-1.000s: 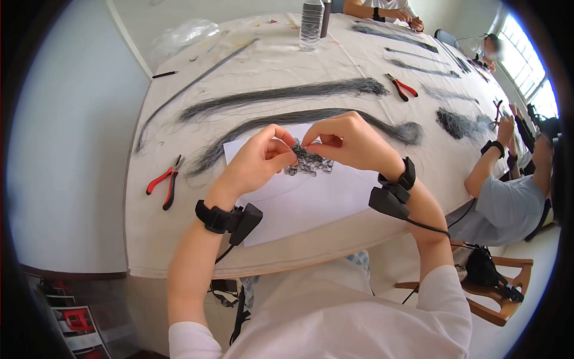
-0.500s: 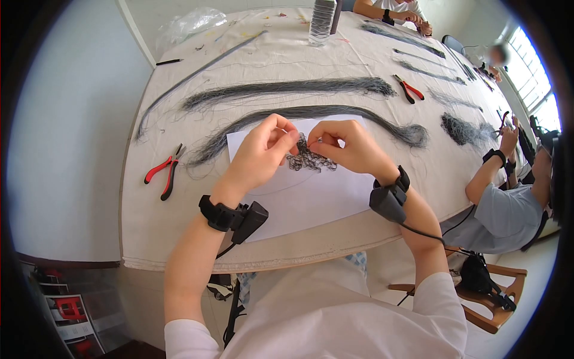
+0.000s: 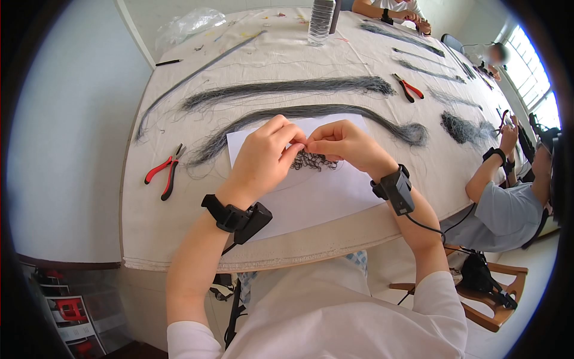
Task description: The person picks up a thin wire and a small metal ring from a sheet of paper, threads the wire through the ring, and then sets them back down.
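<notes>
Sitting at a big round table (image 3: 179, 233) with a pale cloth, in a bright room with a window (image 3: 534, 72) far to the right of the white paper (image 3: 317, 200). Pinching the dark curly bunch (image 3: 315, 161) at its top, over the paper's middle, with left hand (image 3: 263, 160) and right hand (image 3: 345, 145) both closed on it, fingertips meeting. Just past the paper's far edge: a long dark strand (image 3: 359, 112), curved. Farther past the paper: a second strand (image 3: 287, 87). Left of the paper, well apart: red pliers (image 3: 161, 177), flat on the cloth. Far beyond the paper: more pliers (image 3: 408, 88), a clear bottle (image 3: 320, 19), a crinkly plastic bag (image 3: 191, 23). Right of the paper, past the table edge: another person (image 3: 505, 209) in a grey shirt, with a wooden chair (image 3: 496, 302) nearby. Just below the paper: the table's near edge. Left of the paper: bare cloth as far as the red pliers. Farther left of the paper, past the table edge: a plain pale wall (image 3: 72, 131).
</notes>
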A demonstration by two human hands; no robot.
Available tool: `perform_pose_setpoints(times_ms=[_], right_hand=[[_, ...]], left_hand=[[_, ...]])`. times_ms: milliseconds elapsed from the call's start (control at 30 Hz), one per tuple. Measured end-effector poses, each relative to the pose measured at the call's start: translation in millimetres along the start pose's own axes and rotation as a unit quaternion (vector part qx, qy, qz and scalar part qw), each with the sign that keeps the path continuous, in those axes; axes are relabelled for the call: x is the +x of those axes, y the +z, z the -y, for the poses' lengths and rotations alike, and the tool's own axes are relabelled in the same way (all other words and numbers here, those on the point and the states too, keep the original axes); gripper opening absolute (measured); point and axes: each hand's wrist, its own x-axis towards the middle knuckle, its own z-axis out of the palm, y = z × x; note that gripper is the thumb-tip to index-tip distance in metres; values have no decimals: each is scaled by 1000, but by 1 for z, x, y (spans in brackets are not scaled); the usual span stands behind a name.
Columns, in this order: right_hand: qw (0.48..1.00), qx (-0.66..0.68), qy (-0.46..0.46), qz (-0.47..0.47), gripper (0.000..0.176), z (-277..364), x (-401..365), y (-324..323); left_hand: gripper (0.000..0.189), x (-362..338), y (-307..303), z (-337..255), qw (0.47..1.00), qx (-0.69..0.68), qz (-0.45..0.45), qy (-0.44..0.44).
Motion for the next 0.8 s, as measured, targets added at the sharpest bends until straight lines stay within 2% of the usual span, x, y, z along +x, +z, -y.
perform_pose_setpoints(times_ms=[167,333,400,533,600,633,667,700,733,767,800], right_hand=[[985,-143,-56,-74,10,11,-6,3],[979,-165,-81,-84,9,17,-11,1],[978,-171,-93,-77,9,16,-11,0],[983,-144,-105,-54,9,12,-10,1],[986,-125,-98,-46,9,14,-11,2],[988,-118,-91,-36,17,17,-13,2],[990,-111,-85,-27,24,20,-14,3],[990,-111,-85,-26,24,24,-16,5],[988,-111,-104,-7,36,28,-18,7],[986,-111,-122,13,48,32,-19,8],[986,-112,-121,13,48,35,-19,9]], left_hand=[[8,0,-2,-1,999,0,-21,-30],[6,-1,-1,-2,999,-9,-38,-37],[7,-3,1,-1,995,97,-9,-11],[5,-3,-2,-10,986,162,-4,21],[3,2,-8,-18,995,15,3,-103],[3,1,-8,-15,995,15,3,-103],[5,1,-6,-10,986,-95,-16,-139],[8,0,-4,-5,963,-205,-34,-173],[8,0,-1,-4,963,-204,-35,-173],[11,0,4,-4,931,-317,-38,-176],[13,0,6,-6,887,-426,-41,-176]])
